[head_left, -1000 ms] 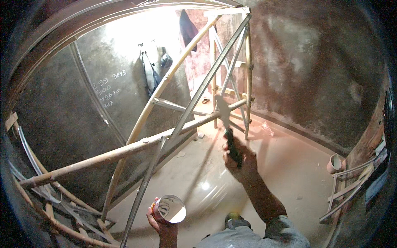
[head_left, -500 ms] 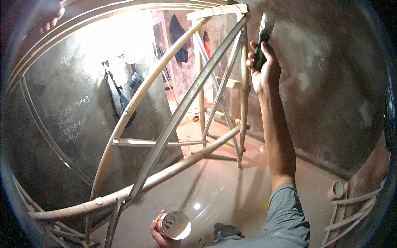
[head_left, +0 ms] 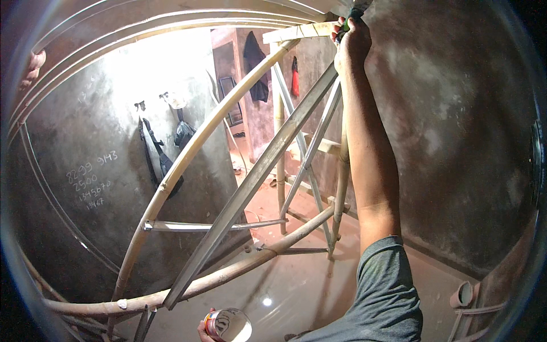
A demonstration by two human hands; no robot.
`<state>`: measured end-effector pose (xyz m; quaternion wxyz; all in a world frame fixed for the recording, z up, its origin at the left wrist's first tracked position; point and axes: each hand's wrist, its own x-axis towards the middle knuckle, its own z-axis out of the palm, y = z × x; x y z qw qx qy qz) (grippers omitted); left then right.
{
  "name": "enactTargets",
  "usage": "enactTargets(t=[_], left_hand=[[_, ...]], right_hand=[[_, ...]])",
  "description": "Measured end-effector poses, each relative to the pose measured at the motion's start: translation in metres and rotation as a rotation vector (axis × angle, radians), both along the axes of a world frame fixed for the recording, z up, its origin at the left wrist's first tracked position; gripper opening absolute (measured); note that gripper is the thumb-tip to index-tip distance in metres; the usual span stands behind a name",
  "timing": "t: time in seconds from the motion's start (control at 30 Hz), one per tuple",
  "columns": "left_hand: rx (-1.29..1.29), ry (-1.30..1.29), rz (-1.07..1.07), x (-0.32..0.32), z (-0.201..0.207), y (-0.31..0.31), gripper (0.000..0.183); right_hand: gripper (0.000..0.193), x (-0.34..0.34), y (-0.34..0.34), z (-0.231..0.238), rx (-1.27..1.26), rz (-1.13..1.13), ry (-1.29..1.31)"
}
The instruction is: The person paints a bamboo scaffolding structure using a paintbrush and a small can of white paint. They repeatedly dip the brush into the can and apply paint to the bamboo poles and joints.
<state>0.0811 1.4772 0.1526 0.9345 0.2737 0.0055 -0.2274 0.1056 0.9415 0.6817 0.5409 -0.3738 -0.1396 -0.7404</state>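
My right hand [head_left: 354,41] is raised at the top of the head view, at arm's length. Its fingers are wrapped round the dark handle of a paintbrush [head_left: 351,20]. The brush's tip reaches up near the ceiling edge, and its bristles are hard to make out there. Low in front of me, my left hand [head_left: 205,328] grips a small round paint can [head_left: 231,326] by its side. Pale paint coats the can's inside wall, with dark streaks showing.
A scaffold of bamboo poles [head_left: 213,285] and metal bars [head_left: 256,176] stands ahead and left. Bags [head_left: 162,162] hang on the left wall. Somebody's fingers or toes [head_left: 35,67] show at the upper left. A round pot [head_left: 462,295] sits at the lower right.
My right hand has risen with the paintbrush to the ceiling edge. The can in my left hand appears slightly lower and further left, and the whole view has tilted upward.
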Motion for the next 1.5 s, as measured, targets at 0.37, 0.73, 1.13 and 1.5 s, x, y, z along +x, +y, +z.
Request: enactTargets(t=[0.37,0.73,1.13,1.5], left_hand=[[0.018,0.033,0.030,0.001,0.011,-0.012,0.041],[-0.204,0.033,-0.076,0.027,-0.019,0.011,0.041],[0.108,-0.004,0.036,0.018,0.016,0.051,0.047],[0.425,-0.476,0.191,0.022,-0.034,0.144,0.051]], right_hand=[[0.026,0.008,-0.001,0.007,-0.032,-0.188,0.083],[0.031,0.027,-0.018,0.009,-0.110,-0.653,0.058],[0.028,0.040,0.076,-0.014,-0.165,-0.787,0.024],[0.028,0.010,0.211,-0.048,-0.204,-0.984,0.197]])
